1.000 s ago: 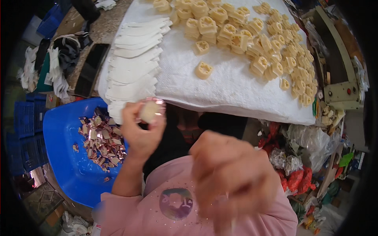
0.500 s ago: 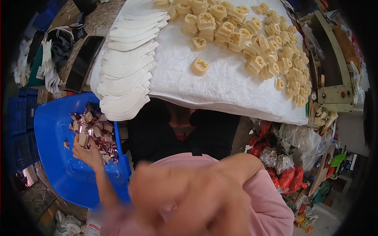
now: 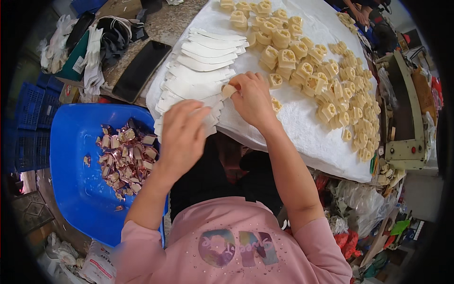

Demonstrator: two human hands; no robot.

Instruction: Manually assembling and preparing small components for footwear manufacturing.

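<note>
Both hands work mid-frame: my right hand [image 3: 253, 97] pinches a small pale piece [image 3: 229, 90] at the white cloth's [image 3: 302, 128] near edge; my left hand [image 3: 183, 130] hovers half-curled beside the blue tub [image 3: 75, 180].

Left hand [image 3: 183, 132] motion-blurred, covers lower white sheets [image 3: 198, 78]; its fingers' grip unclear.

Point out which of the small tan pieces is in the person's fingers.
The tan piece pinched by the right hand over the white paper strips; the others lie loose on the white cloth.
</note>
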